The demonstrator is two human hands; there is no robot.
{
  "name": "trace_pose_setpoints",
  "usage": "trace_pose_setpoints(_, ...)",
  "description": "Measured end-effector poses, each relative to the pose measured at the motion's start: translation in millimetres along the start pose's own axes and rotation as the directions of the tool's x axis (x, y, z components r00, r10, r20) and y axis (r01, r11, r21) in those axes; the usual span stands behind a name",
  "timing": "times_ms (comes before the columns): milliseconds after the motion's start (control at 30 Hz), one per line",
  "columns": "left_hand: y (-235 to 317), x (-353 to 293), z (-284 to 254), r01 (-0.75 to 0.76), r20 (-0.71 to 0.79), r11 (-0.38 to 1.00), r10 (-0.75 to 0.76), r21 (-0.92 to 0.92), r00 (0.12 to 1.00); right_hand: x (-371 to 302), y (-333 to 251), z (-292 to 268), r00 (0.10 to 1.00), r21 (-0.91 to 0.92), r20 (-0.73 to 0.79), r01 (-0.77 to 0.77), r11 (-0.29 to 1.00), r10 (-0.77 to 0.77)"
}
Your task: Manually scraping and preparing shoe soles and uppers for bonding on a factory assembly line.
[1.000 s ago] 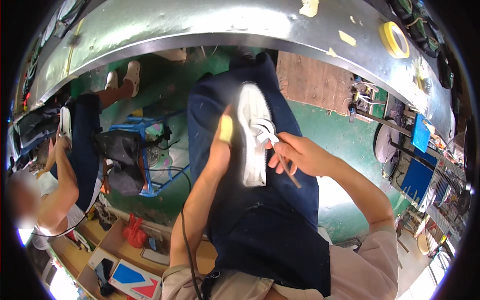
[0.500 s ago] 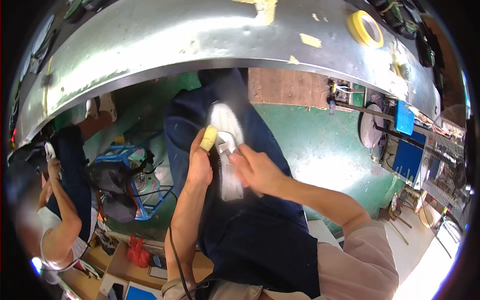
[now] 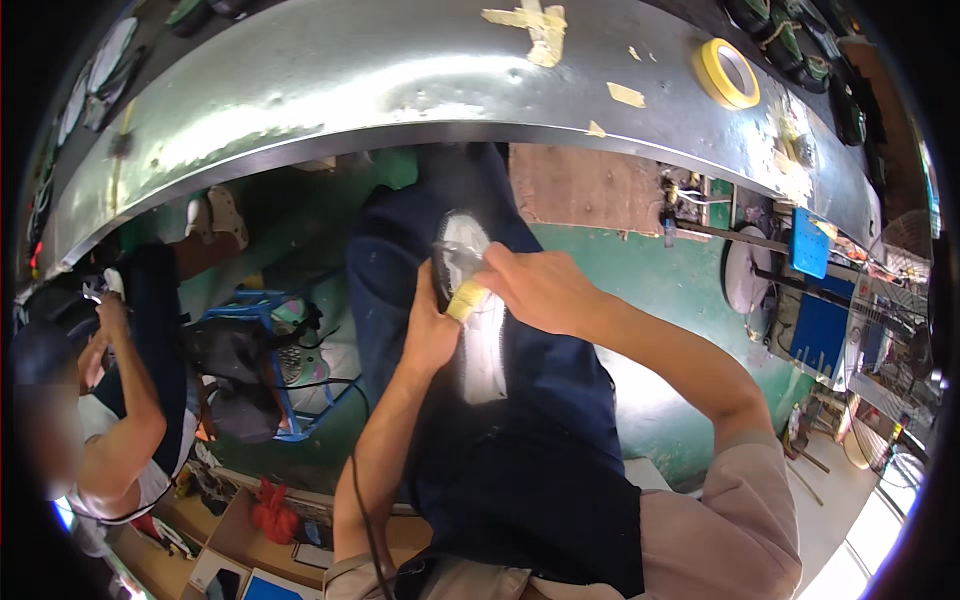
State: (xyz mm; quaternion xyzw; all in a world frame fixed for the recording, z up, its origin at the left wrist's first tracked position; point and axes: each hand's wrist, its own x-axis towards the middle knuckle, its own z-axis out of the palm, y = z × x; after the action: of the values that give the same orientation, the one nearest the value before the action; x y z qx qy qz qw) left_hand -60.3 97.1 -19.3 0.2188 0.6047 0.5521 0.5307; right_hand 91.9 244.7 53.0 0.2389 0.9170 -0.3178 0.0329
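Observation:
A shoe [image 3: 484, 352] lies bottom up along my lap, its long underside white and its edge dark on the left. My left hand [image 3: 432, 330] is closed on the shoe's left side, the thumb wrapped in yellow tape [image 3: 467, 299] and pressed across the white underside. On the right side, my right hand [image 3: 535, 285] is closed, its fingertips over the shoe's upper half. From those fingers a grey metal tool [image 3: 461, 249], smeared by motion and perhaps pincers, reaches across to the left edge. The handles are hidden in my palm.
A metal bench [image 3: 330, 95] crosses the top, bearing a yellow tape roll [image 3: 727, 75] and tape scraps. At left a person [image 3: 125, 400] works with a shoe and a metal tool. Beside them stands a blue stool [image 3: 300, 405] with a dark bag. Cardboard boxes [image 3: 235, 520] are lower left.
My right hand and the metal tool have moved up along the shoe toward its far end, the wrist turning over. My left thumb now lies farther across the underside. The view has shifted slightly.

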Motion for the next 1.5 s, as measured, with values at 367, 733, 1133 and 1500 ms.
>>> trace_pose_setpoints(367, 1.1, -37.0, -15.6, 0.185, 0.016, 0.573, -0.287, -0.798, 0.958, -44.6, 2.0, 29.9, 0.836, 0.824, 0.048, -0.342, 0.451, 0.546)
trace_pose_setpoints(733, 39.5, -45.1, -19.8, 0.449, 0.234, 0.457, -0.452, -0.768, 0.861, -32.7, -2.7, -90.6, 0.782, 0.138, -0.513, -0.333, 0.933, 0.355)
trace_pose_setpoints(1133, 32.8, -55.9, -8.9, 0.266, 0.002, 0.624, -0.391, -0.735, 0.920, -58.8, -22.2, -51.4, 0.965, 0.622, 0.246, -0.232, 0.748, 0.095)
trace_pose_setpoints(1500, 105.5, -62.8, 8.3, -0.353, -0.077, 0.910, 0.345, -0.219, 0.935, -30.7, -30.2, -119.3, 0.929, 0.946, -0.065, -0.059, 0.317, 0.364)
